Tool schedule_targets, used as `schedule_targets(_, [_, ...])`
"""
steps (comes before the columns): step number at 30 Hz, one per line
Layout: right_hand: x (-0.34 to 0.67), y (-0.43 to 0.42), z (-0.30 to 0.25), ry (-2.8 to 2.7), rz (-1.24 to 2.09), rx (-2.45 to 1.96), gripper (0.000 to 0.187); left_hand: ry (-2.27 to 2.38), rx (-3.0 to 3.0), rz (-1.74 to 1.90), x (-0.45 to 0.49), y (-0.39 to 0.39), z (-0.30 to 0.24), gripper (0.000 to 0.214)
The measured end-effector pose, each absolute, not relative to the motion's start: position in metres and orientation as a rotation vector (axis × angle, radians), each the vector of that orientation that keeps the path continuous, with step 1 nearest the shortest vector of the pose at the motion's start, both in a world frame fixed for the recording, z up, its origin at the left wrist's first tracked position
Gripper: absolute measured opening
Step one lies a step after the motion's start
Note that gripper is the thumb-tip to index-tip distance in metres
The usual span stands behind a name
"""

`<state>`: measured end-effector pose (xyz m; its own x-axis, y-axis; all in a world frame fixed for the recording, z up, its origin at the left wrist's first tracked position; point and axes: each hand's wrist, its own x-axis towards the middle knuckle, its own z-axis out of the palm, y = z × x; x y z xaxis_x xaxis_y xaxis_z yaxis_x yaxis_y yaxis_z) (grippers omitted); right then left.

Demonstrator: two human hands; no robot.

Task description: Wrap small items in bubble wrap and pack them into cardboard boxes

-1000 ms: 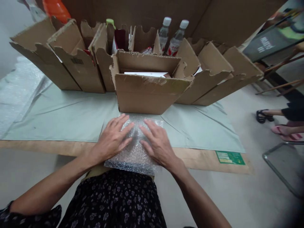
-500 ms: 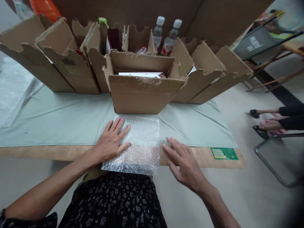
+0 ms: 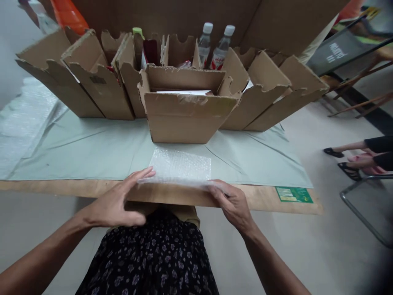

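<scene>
1. Location: the bubble wrap (image 3: 181,162) is at the near side of the desk (image 3: 264,200), in front of the central cardboard box (image 3: 187,121). Its far part lies flat on the pale green cloth (image 3: 92,157); its near part appears raised as a thin strip.
2. Right hand: the right hand (image 3: 235,205) grasps the near right corner of the wrap, pinched between thumb and fingers.
3. Left hand: the left hand (image 3: 113,203) is unclenched, with the thumb well apart from the fingers. The fingertips are at the near left corner; whether they touch it cannot be told.
4. Hazard, uneven hold: with only the right corner clearly pinched, the left corner could sag or skew the strip.
5. Hazard, sliding: the wrap looks light and slick. A pull from the right hand alone could drag or turn the flat part on the cloth.
6. Hazard, contact: the far edge is near the base of the box; a forward push could buckle the wrap against it.
7. Orientation: the raised strip runs left to right, roughly parallel to the front of the desk. The flat part extends away from the person, toward the box.
8. Long axis: the visible portion is longer left to right. Because the sheet is bent, its full long axis cannot be told.
</scene>
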<state>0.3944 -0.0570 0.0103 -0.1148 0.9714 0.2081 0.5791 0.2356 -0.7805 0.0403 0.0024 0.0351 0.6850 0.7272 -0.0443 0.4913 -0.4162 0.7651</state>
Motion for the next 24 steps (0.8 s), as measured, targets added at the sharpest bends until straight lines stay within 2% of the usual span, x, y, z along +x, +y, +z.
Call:
schedule_targets(2, [0.39, -0.051, 0.013, -1.639, 0.755, -1.516, 0.028, 1.155, 2.071, 0.455, 0.052, -0.001, 0.036, 0.079])
schedule_targets(4, [0.387, -0.041, 0.01, -1.556, 0.743, -1.573, 0.025, 1.342, 1.991, 0.576, 0.069, 0.005, 0.03, 0.058])
schedule_targets(6, [0.385, -0.031, 0.003, -1.512, 0.663, -1.625, 0.026, 1.421, 1.93, 0.678, 0.084, 0.016, 0.019, 0.047])
schedule_targets(9, [0.385, -0.019, -0.012, -1.542, 0.468, -1.688, 0.036, 1.467, 2.014, 0.729, 0.097, 0.032, 0.002, 0.047])
schedule_targets(13, [0.385, -0.014, -0.026, -1.745, 0.128, -1.737, 0.034, 1.539, 2.263, 0.651, 0.099, 0.042, -0.011, 0.05])
schedule_targets(15, [0.387, -0.015, -0.027, -1.815, 0.009, -1.777, 0.038, 1.561, 2.369, 0.622, 0.098, 0.043, -0.012, 0.051])
schedule_targets(20, [0.396, -0.006, -0.023, -1.862, 0.035, -1.885, 0.055, 1.682, 2.492, 0.562, 0.091, 0.043, -0.009, 0.042])
schedule_targets(22, [0.395, 0.004, -0.022, -1.877, 0.078, -1.9, 0.05, 1.698, 2.489, 0.548, 0.091, 0.045, -0.01, 0.031])
schedule_targets(24, [0.392, 0.012, -0.021, -1.893, 0.139, -1.852, 0.034, 1.673, 2.462, 0.538, 0.092, 0.046, -0.012, 0.021])
